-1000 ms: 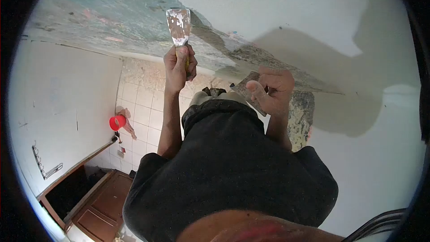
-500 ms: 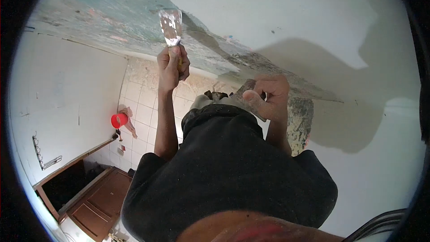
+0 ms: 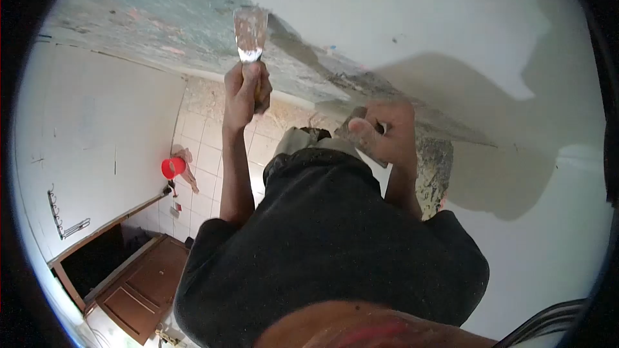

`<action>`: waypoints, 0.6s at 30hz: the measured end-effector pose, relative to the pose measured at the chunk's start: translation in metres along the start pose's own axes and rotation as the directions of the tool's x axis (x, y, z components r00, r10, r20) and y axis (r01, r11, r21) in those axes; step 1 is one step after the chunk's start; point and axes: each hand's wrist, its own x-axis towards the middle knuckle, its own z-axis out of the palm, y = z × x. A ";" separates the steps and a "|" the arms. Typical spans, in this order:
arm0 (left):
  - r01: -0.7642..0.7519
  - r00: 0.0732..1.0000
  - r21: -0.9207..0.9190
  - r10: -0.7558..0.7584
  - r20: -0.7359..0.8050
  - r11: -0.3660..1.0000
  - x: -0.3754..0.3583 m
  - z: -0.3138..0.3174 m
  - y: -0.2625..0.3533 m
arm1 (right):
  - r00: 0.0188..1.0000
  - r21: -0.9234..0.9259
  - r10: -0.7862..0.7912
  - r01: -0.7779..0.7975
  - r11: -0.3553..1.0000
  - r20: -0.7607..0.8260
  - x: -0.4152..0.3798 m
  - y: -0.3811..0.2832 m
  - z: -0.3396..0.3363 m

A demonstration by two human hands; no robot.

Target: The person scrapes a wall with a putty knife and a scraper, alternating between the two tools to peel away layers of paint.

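Observation:
My left hand (image 3: 242, 93) is closed around the handle of a putty knife (image 3: 250, 32), its blade pointing up and its tip at the wall. White material coats the base of the blade, with thinner smears higher up. The tip is by the border between the patchy green, scraped part of the wall (image 3: 174, 0) and the smooth white part (image 3: 400, 0). Lower and to the right, my right hand (image 3: 394, 132) grips a thin grey flat plate (image 3: 371, 145), thumb on its face. Part of the plate is hidden by the fingers.
A red bucket (image 3: 172, 167) stands on the tiled floor (image 3: 205, 135) beside a crumpled cloth (image 3: 189, 171). A brown door (image 3: 145, 283) is at lower left, and a hook rack (image 3: 57, 212) hangs on the left wall. Dark cables (image 3: 548, 322) run at lower right.
My left hand and the putty knife have moved slightly up, the blade a little to the right. The white patches on the blade look thinner. My right hand with the plate has barely shifted.

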 end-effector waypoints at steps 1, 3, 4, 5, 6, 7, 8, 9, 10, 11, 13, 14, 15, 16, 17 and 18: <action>-0.010 1.000 -0.007 0.010 0.010 1.000 0.000 0.001 0.002 | 0.999 0.008 0.041 -0.041 0.999 -0.001 0.001 -0.002 0.003; 0.003 1.000 -0.007 -0.003 -0.003 1.000 -0.004 -0.006 -0.011 | 0.999 -0.037 -0.024 0.024 0.999 0.025 0.000 -0.003 0.003; 0.009 1.000 -0.010 -0.009 -0.008 1.000 -0.008 -0.006 -0.012 | 0.998 -0.060 -0.057 0.058 0.997 0.027 0.001 -0.004 0.004; 0.011 1.000 -0.016 -0.011 -0.009 1.000 -0.003 -0.004 -0.012 | 0.999 -0.055 -0.050 0.049 0.997 -0.006 0.005 -0.003 0.005; 0.004 0.999 -0.012 -0.003 0.036 1.000 0.000 0.003 -0.001 | 0.999 -0.044 -0.027 0.026 0.999 -0.031 0.004 -0.003 0.008; 0.013 0.999 -0.024 -0.012 0.034 1.000 -0.001 0.003 -0.006 | 0.999 -0.027 0.006 -0.007 1.000 -0.050 -0.001 -0.004 0.013; 0.018 0.999 -0.036 -0.017 0.032 0.999 0.000 0.001 -0.013 | 1.000 -0.046 0.003 -0.004 0.999 -0.022 -0.004 -0.006 0.014; 0.004 0.999 -0.047 -0.003 0.032 0.999 0.004 -0.001 -0.018 | 1.000 -0.070 -0.018 0.018 0.997 0.006 0.000 -0.008 0.012; 0.033 0.998 -0.075 -0.029 0.050 0.997 0.000 -0.002 -0.021 | 0.999 -0.094 -0.039 0.041 0.995 0.032 0.004 -0.011 0.011; 0.060 0.998 -0.098 -0.057 0.028 0.993 -0.003 0.000 -0.025 | 1.000 -0.049 -0.014 0.014 0.999 -0.005 0.004 -0.016 0.014; -0.035 0.996 -0.051 0.039 0.077 0.998 0.002 0.007 -0.019 | 0.997 0.046 0.037 -0.034 0.998 -0.072 0.003 -0.024 0.023; -0.034 0.995 -0.073 0.041 0.092 0.997 0.002 0.008 -0.019 | 0.997 0.021 0.047 -0.046 0.999 -0.055 0.001 -0.022 0.027; -0.040 0.993 -0.096 0.050 0.106 0.995 0.007 0.007 -0.019 | 0.998 -0.007 0.050 -0.050 0.999 -0.036 0.001 -0.018 0.028; -0.052 0.991 -0.122 0.067 0.120 0.991 0.011 0.007 -0.018 | 0.999 -0.039 0.048 -0.048 0.998 -0.016 0.002 -0.016 0.027; -0.045 0.993 -0.107 0.056 0.106 0.993 0.010 0.008 -0.018 | 1.000 -0.053 0.020 -0.019 0.998 0.015 0.002 -0.017 0.024; -0.034 0.994 -0.089 0.043 0.096 0.995 0.005 0.009 -0.017 | 0.999 -0.065 -0.005 0.007 0.998 0.040 -0.001 -0.020 0.022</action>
